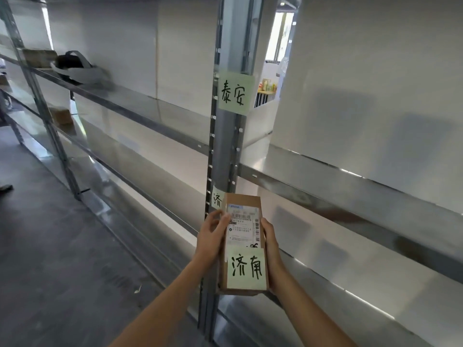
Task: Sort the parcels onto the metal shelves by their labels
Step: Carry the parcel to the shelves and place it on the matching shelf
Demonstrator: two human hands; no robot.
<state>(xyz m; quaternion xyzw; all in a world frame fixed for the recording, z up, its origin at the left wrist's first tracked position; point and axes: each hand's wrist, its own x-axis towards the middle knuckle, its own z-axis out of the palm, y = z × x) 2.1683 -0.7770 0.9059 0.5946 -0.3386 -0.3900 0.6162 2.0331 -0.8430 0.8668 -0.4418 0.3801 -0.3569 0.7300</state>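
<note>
Both hands, left hand (213, 235) and right hand (271, 249), clasp the light, stiff cardboard parcel (244, 242) at six o'clock by its long sides.

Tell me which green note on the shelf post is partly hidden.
The lower note, hidden behind the box in both hands; the upper note shows fully.

Premises: a parcel sorting or storage room. Long galvanised steel shelving racks (160, 121) with slotted uprights (226, 151) run along plain white walls (375, 71) over a grey concrete floor (50, 246). Pale green handwritten destination notes (235, 93) are stuck to an upright. Small brown cardboard parcels (61, 116) lie on the far shelves. A gap between wall panels shows a further lit room (269, 88).
</note>
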